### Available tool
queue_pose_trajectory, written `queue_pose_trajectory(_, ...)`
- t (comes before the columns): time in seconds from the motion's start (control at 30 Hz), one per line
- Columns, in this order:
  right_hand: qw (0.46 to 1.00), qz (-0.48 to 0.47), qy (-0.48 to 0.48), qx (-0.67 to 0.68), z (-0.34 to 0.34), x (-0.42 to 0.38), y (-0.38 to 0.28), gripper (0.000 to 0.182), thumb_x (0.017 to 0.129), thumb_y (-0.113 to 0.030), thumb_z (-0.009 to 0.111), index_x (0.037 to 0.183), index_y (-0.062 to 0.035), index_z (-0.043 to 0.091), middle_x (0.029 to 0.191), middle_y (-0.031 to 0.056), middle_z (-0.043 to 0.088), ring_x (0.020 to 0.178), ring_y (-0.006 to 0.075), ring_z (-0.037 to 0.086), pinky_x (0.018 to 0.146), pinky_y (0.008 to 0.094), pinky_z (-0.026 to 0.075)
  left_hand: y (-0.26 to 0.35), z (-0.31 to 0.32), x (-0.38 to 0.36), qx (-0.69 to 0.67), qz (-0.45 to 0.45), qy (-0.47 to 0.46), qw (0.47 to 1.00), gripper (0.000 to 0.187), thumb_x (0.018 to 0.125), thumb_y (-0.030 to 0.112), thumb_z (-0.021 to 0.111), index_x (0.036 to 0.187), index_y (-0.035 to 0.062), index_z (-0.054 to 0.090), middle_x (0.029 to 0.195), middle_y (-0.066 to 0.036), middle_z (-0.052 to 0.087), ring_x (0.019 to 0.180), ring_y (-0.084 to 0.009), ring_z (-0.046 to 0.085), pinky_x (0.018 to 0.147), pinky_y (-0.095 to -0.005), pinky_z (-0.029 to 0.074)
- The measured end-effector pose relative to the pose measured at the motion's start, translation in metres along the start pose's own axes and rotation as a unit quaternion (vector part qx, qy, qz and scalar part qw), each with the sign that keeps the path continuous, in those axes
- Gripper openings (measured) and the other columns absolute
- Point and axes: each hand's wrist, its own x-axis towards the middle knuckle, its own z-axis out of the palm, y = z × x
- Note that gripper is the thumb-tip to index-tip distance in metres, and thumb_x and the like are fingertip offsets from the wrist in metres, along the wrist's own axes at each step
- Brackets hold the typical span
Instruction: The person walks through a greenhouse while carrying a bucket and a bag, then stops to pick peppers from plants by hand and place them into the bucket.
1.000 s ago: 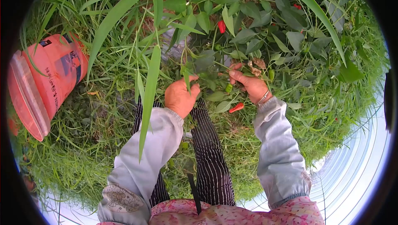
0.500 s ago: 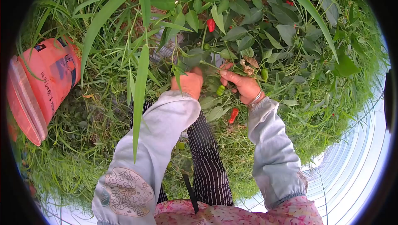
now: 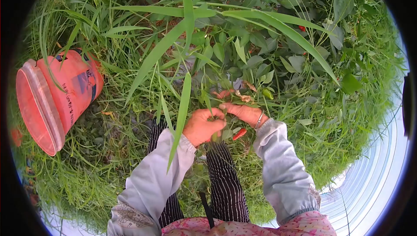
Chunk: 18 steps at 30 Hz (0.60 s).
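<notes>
My left hand (image 3: pixel 203 126) is closed, thumb and fingers pinched together low among the pepper leaves; what lies in the pinch is too hidden to name. Almost touching it, my right hand (image 3: pixel 244 113) has its thumb and fingers closed around a pepper plant stem, partly blurred. Just below the right hand hangs a red chili pepper (image 3: pixel 239 133). A green chili pepper (image 3: pixel 267 93) shows above the right wrist, and a dry curled leaf (image 3: pixel 245 98) sits by the right fingers.
An orange-red bucket (image 3: pixel 71 94) lies tipped on the grass at left, its mouth towards the lower left. Long grass blades (image 3: pixel 180 110) cross in front of the left forearm. Pepper foliage (image 3: pixel 260 40) fills the back, with another red pepper (image 3: pixel 302 28) in it.
My left hand has turned and moved down and right, up against my right hand. The right hand has come slightly down and left. The view has shifted, so the bucket appears further right.
</notes>
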Motion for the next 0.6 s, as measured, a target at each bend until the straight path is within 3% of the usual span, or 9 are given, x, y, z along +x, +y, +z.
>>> queue_pose_trajectory(0.13,0.993,-0.111,-0.012,0.04,0.005,0.003,-0.003,0.035,0.077,-0.022,0.066,0.106,-0.0073,0.052,0.106,0.0078,0.057,0.094,0.0185,0.054,0.078,0.0348,0.048,-0.021,0.003,0.01,0.107,0.064,0.013,0.992,0.016,0.074,0.009,0.062,0.088,0.0032,0.059,0.06,-0.002,0.057,0.046,-0.0069,0.052,0.036,-0.0215,0.035)
queue_pose_trajectory(0.23,0.995,-0.086,0.029,-0.04,0.009,0.006,-0.011,0.03,0.077,-0.014,0.066,0.103,-0.0047,0.054,0.097,0.0047,0.059,0.088,0.0124,0.054,0.076,0.0247,0.044,-0.019,0.001,0.003,0.093,0.049,-0.016,0.994,0.017,0.074,0.009,0.061,0.089,0.002,0.061,0.062,-0.002,0.057,0.046,-0.0069,0.051,0.037,-0.0219,0.037)
queue_pose_trajectory(0.33,0.991,-0.075,0.023,-0.107,0.02,0.004,-0.024,0.032,0.076,-0.011,0.066,0.105,-0.0057,0.054,0.092,0.0028,0.059,0.085,0.0114,0.053,0.074,0.0262,0.045,-0.027,-0.002,-0.001,0.096,0.072,0.033,0.992,0.015,0.074,0.01,0.061,0.086,0.0009,0.062,0.062,-0.002,0.057,0.046,-0.0064,0.05,0.039,-0.023,0.038)
queue_pose_trajectory(0.37,0.998,-0.051,0.007,-0.047,0.022,0.008,-0.019,0.033,0.076,-0.009,0.066,0.106,-0.0054,0.053,0.091,0.0017,0.058,0.085,0.0112,0.053,0.073,0.0264,0.045,-0.03,-0.002,-0.002,0.105,0.086,0.061,0.989,0.014,0.074,0.01,0.06,0.085,0.0005,0.062,0.062,-0.002,0.058,0.045,-0.0062,0.049,0.039,-0.0234,0.038)
queue_pose_trajectory(0.57,0.996,-0.082,0.012,-0.036,0.027,0.014,-0.011,0.034,0.073,-0.004,0.063,0.105,-0.004,0.051,0.085,0.0032,0.056,0.076,0.0111,0.053,0.067,0.0272,0.045,-0.044,0.009,-0.003,0.105,0.221,0.162,0.956,0.012,0.075,0.011,0.06,0.084,0.0039,0.062,0.06,-0.002,0.057,0.043,-0.0055,0.046,0.038,-0.022,0.036)
queue_pose_trajectory(0.6,0.995,-0.092,0.018,-0.047,0.028,0.013,-0.011,0.034,0.072,-0.003,0.062,0.104,-0.0037,0.051,0.084,0.0038,0.055,0.075,0.0115,0.053,0.066,0.0274,0.045,-0.046,0.01,-0.006,0.032,0.136,0.137,0.981,0.01,0.076,0.011,0.06,0.083,0.0048,0.062,0.059,-0.002,0.056,0.043,-0.0052,0.046,0.038,-0.0209,0.035)
